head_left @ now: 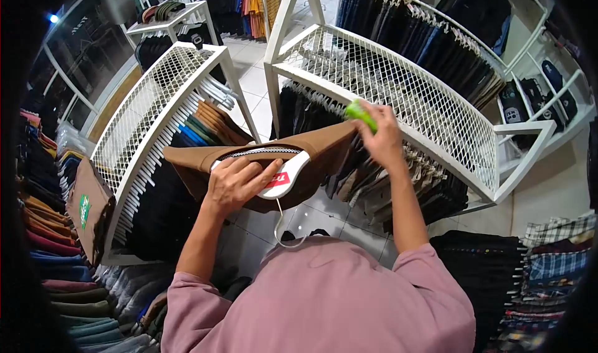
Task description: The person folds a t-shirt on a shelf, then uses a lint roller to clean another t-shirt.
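A brown shirt [324,144] hangs on a white hanger [293,169] in front of my chest. The hanger carries a red label, and its metal hook points back towards me. My left hand [240,181] is closed around the middle of the hanger, at the shirt's collar opening. My right hand [383,138] grips a bright green hand-sized thing [360,113] right at the shirt's right shoulder end. Motion blur and the fingers partly hide this green thing, so I cannot tell its kind.
White mesh-topped racks [430,113] with hanging clothes stand ahead, and a similar rack [137,104] is on the left. Folded clothes [62,290] line the lower left. Plaid shirts [557,266] hang at the lower right. Tiled floor [252,79] runs between the racks.
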Demonstrator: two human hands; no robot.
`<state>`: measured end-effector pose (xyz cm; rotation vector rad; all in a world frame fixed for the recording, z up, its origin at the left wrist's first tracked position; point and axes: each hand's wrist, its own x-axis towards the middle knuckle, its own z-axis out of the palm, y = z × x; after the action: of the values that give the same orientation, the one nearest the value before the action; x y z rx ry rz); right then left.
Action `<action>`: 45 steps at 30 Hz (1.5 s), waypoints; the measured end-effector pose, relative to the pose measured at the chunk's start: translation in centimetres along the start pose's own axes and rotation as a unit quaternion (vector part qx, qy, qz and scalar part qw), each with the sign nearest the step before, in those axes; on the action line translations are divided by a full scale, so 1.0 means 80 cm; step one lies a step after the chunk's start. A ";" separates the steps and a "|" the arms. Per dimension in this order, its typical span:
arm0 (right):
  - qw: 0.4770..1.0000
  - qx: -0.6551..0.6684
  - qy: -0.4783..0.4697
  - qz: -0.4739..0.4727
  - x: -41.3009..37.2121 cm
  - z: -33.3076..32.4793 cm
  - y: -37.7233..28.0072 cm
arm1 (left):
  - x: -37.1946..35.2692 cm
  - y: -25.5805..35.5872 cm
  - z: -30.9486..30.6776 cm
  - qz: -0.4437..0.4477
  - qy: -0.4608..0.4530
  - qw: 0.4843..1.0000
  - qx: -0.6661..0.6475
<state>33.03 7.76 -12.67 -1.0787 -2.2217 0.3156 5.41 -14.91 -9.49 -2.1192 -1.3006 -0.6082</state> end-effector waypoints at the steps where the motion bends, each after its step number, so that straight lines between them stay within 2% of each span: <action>1: 0.997 -0.053 0.011 0.058 0.003 0.000 0.032 | 0.000 -0.002 0.002 -0.026 -0.009 0.999 -0.019; 2: 0.987 -0.105 0.020 0.117 0.002 0.001 0.048 | -0.001 -0.004 0.002 -0.052 -0.020 0.998 -0.037; 3: 0.988 -0.105 0.021 0.113 0.002 -0.001 0.042 | 0.006 -0.004 0.000 -0.095 -0.020 0.993 -0.072; 4: 0.991 -0.038 0.109 0.067 -0.004 -0.008 0.030 | 0.010 -0.008 -0.006 -0.156 -0.065 0.978 -0.122; 5: 0.981 0.031 0.192 0.028 -0.017 -0.013 0.014 | 0.014 -0.006 0.002 -0.221 -0.018 0.954 -0.201; 6: 0.975 0.117 0.185 0.048 -0.026 -0.011 -0.019 | 0.021 -0.004 0.012 -0.281 0.027 0.918 -0.277; 7: 0.968 0.136 0.208 -0.021 -0.036 -0.001 -0.043 | 0.029 -0.003 0.008 -0.389 -0.030 0.851 -0.351; 8: 0.963 0.130 0.216 -0.096 -0.044 0.011 -0.061 | 0.028 -0.009 0.014 -0.460 -0.070 0.775 -0.427; 10: 0.964 0.055 0.199 -0.165 -0.061 0.023 -0.083 | 0.036 -0.007 0.026 -0.465 -0.052 0.725 -0.505; 11: 0.960 0.043 0.222 -0.164 -0.062 0.032 -0.071 | 0.043 -0.008 0.025 -0.458 -0.056 0.728 -0.507; 12: 0.955 0.031 0.244 -0.164 -0.062 0.042 -0.055 | 0.049 -0.008 0.020 -0.488 -0.065 0.690 -0.530; 13: 0.952 0.022 0.282 -0.115 -0.060 0.046 -0.029 | 0.054 -0.008 0.017 -0.519 -0.073 0.649 -0.552; 14: 0.945 0.012 0.319 -0.068 -0.057 0.047 0.002 | 0.056 -0.008 0.018 -0.532 -0.065 0.642 -0.548; 15: 0.941 0.048 0.335 0.020 -0.057 0.048 0.030 | 0.056 -0.014 0.018 -0.530 -0.076 0.628 -0.565; 16: 0.939 0.026 0.332 0.089 -0.062 0.037 0.045 | 0.057 -0.018 0.019 -0.528 -0.087 0.613 -0.581; 18: 0.913 0.013 0.402 0.065 -0.074 0.012 0.049 | 0.071 -0.016 0.023 -0.522 -0.087 0.613 -0.587; 20: 0.906 -0.008 0.423 0.009 -0.082 -0.009 0.006 | 0.087 -0.007 0.021 -0.533 -0.109 0.612 -0.574; 22: 0.924 0.003 0.366 -0.108 -0.089 -0.018 -0.038 | 0.099 -0.004 0.032 -0.493 -0.129 0.614 -0.602; 24: 0.942 -0.050 0.283 -0.174 -0.097 -0.012 -0.035 | 0.123 0.003 0.035 -0.504 -0.170 0.569 -0.627; 25: 0.939 -0.063 0.300 -0.158 -0.100 -0.007 -0.019 | 0.127 0.008 0.045 -0.530 -0.159 0.564 -0.613; 26: 0.931 -0.057 0.339 -0.119 -0.101 -0.006 0.008 | 0.131 0.009 0.052 -0.520 -0.168 0.569 -0.615; 28: 0.904 -0.014 0.421 0.066 -0.108 -0.010 0.053 | 0.140 0.011 0.062 -0.532 -0.168 0.572 -0.601; 30: 0.878 -0.050 0.455 0.143 -0.127 -0.030 0.090 | 0.152 0.023 0.063 -0.533 -0.160 0.586 -0.589; 32: 0.866 -0.075 0.475 0.137 -0.148 -0.045 0.097 | 0.167 0.032 0.069 -0.507 -0.189 0.573 -0.616; 35: 0.913 -0.068 0.403 0.007 -0.160 -0.074 0.032 | 0.191 0.054 0.089 -0.446 -0.224 0.583 -0.641; 38: 0.925 -0.098 0.366 -0.044 -0.170 -0.082 0.053 | 0.215 0.080 0.106 -0.376 -0.252 0.599 -0.660; 40: 0.906 -0.136 0.397 0.058 -0.185 -0.104 0.099 | 0.225 0.095 0.110 -0.377 -0.246 0.611 -0.651; 42: 0.876 -0.093 0.436 0.185 -0.200 -0.133 0.161 | 0.231 0.101 0.114 -0.377 -0.244 0.604 -0.659; 43: 0.862 -0.133 0.429 0.233 -0.212 -0.147 0.200 | 0.232 0.104 0.117 -0.360 -0.243 0.613 -0.660; 44: 0.841 -0.187 0.462 0.210 -0.219 -0.160 0.237 | 0.234 0.108 0.120 -0.343 -0.240 0.623 -0.660; 45: 0.837 -0.185 0.428 0.287 -0.222 -0.182 0.246 | 0.238 0.115 0.127 -0.340 -0.240 0.622 -0.664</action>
<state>62.60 5.68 -18.52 -1.6697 -1.1384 -0.3349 22.56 0.82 -6.88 -2.9223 -2.4983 -1.8972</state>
